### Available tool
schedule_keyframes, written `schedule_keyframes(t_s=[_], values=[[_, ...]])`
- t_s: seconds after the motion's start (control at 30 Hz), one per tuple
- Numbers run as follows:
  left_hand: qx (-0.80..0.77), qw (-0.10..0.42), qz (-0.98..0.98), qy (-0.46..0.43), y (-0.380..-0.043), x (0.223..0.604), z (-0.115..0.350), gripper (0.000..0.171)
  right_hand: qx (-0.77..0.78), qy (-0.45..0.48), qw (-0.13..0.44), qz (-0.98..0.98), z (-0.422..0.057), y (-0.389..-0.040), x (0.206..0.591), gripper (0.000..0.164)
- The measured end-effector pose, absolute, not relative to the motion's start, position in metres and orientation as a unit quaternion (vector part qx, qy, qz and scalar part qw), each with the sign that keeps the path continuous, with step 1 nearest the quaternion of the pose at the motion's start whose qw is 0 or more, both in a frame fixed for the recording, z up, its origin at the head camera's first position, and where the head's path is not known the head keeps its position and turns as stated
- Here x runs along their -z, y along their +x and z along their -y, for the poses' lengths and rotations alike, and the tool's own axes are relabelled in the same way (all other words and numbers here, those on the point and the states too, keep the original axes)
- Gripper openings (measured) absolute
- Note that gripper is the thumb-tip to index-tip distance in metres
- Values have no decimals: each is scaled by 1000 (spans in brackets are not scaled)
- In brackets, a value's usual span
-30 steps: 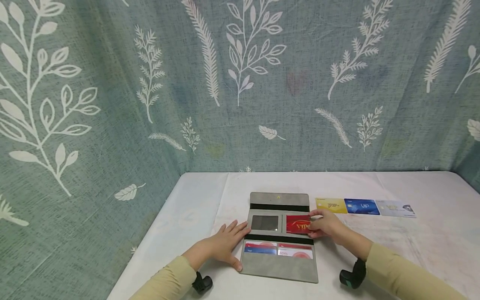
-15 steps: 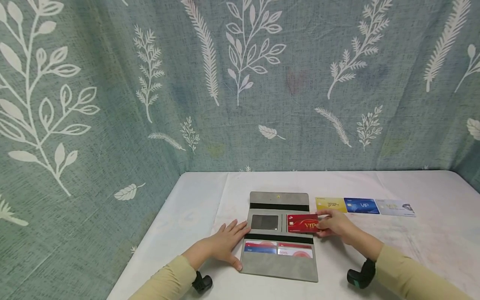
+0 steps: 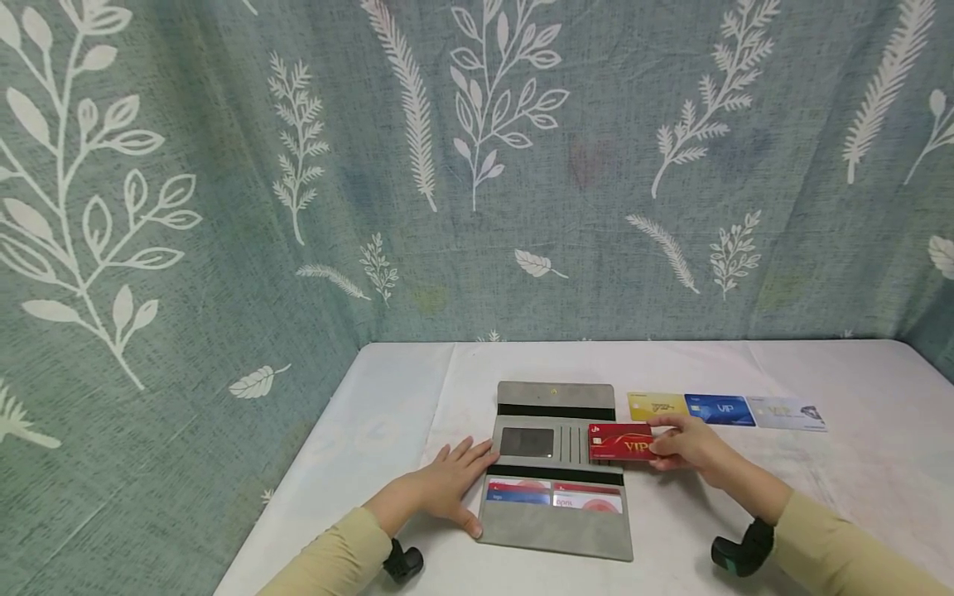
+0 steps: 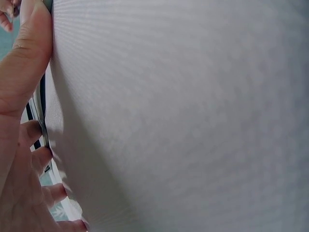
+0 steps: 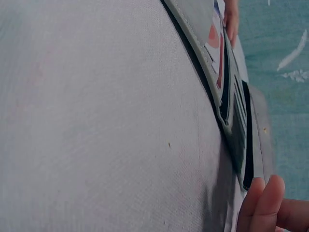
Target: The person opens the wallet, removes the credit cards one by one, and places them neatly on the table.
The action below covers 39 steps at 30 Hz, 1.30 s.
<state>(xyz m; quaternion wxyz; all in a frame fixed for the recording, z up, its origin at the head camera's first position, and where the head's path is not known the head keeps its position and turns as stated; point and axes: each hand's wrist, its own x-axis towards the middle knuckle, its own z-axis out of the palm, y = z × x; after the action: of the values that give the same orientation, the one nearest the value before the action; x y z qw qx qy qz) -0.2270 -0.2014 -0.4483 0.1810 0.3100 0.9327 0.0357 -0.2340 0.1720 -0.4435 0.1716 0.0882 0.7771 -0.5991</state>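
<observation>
A grey fold-out wallet (image 3: 553,532) lies spread on the white table, with a dark clear window (image 3: 527,442) in its middle panel. My right hand (image 3: 687,447) pinches a red VIP card (image 3: 620,441) by its right end, the card lying over the slots at the right of that panel and jutting past the wallet's edge. In the right wrist view only fingertips (image 5: 263,205) show, and the card is hidden. My left hand (image 3: 445,487) rests with spread fingers along the wallet's left edge, thumb at the lower corner. The left wrist view shows its thumb (image 4: 26,53) near.
Right of the wallet, a yellow card (image 3: 659,407), a blue VIP card (image 3: 720,410) and a silver VIP card (image 3: 787,414) lie in a row. Several cards (image 3: 585,501) sit in the wallet's lower pockets. A leaf-patterned curtain (image 3: 596,207) hangs behind the table.
My right hand has drawn the red card rightward out of its slot, and the slot lines beneath now show. The left hand has stayed in place on the wallet's edge.
</observation>
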Motion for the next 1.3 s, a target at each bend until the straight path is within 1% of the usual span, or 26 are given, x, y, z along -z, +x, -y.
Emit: schedule_keyframes(t_s=[0.43,0.97,1.3], values=[[-43,189,-931,310,-226,451,204,108,602,87,173,-775,-199,-225,441,54],[-43,189,-931,310,-223,445,204,108,598,57,175,-780,-242,-222,441,61],[-39,187,-931,309,-224,446,204,109,596,68,169,-782,-265,-220,440,58]])
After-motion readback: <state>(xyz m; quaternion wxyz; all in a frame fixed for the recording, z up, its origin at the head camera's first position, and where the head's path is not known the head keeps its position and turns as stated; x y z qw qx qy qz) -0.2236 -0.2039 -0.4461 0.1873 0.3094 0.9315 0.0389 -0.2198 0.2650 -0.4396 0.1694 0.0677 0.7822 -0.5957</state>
